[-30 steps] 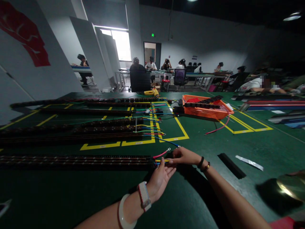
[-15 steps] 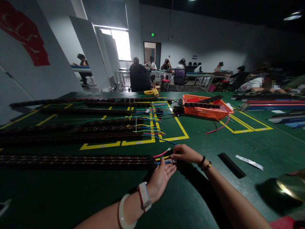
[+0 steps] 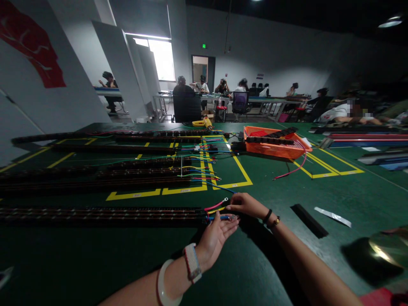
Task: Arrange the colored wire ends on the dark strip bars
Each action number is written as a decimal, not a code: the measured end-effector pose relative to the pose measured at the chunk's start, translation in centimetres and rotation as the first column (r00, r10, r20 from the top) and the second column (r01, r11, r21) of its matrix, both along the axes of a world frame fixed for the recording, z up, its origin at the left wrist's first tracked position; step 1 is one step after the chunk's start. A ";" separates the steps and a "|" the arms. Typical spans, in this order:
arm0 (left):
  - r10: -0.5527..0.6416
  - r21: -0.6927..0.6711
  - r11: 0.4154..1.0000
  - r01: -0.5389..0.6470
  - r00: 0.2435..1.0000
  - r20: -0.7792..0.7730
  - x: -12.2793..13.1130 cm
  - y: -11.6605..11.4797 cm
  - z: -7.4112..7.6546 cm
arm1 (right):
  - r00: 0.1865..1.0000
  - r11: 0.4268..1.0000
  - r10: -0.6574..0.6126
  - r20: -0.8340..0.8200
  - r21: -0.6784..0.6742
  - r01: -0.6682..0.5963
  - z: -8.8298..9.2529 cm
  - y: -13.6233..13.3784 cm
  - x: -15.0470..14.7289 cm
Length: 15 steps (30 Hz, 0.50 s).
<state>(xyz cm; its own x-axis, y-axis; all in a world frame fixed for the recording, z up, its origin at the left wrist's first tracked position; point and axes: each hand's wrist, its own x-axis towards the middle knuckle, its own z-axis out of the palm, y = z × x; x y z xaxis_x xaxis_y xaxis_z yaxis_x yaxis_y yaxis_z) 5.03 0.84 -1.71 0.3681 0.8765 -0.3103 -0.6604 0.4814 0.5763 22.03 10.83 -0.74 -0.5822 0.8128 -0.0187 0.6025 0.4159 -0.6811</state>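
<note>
One open left hand [image 3: 214, 244] lies under a blue wire [image 3: 224, 217]; the right hand [image 3: 247, 205] pinches a yellow wire [image 3: 221, 209], well off the bench [image 3: 95, 255]'s far edge.

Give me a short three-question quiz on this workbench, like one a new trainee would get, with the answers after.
1. What colour is the wire at the right hand's fingertips? A) green B) yellow C) white
2. True or false: the left hand is clenched in a fist.
3. Fill in: in the picture, the black strip lies to the ____ of the pale strip.

Key: 1. B, the yellow wire. 2. False; it is open, palm up. 3. Left.
</note>
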 end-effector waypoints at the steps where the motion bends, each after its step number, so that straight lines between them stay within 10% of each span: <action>1: 0.001 -0.002 1.000 -0.001 1.000 0.003 0.0 0.0 0.0 | 1.000 1.000 0.001 0.020 -0.023 -0.001 0.1 0.0 0.2; 6: 0.028 -0.020 0.999 -0.027 0.999 0.021 0.1 0.0 -0.1 | 0.993 0.988 -0.083 0.086 -0.121 0.093 1.3 -0.2 0.8; 15: 0.053 -0.064 0.996 -0.054 0.998 -0.022 0.1 0.0 -0.1 | 0.994 0.961 0.112 0.011 -0.255 -0.105 2.3 -1.1 0.2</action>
<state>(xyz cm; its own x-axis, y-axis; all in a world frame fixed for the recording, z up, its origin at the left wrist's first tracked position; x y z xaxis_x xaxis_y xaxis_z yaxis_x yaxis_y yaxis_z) 5.12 0.88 -1.85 0.3142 0.8727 -0.3737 -0.6749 0.4822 0.5586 22.26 9.70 1.52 -0.6634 0.7115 -0.2318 0.5816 0.2954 -0.7579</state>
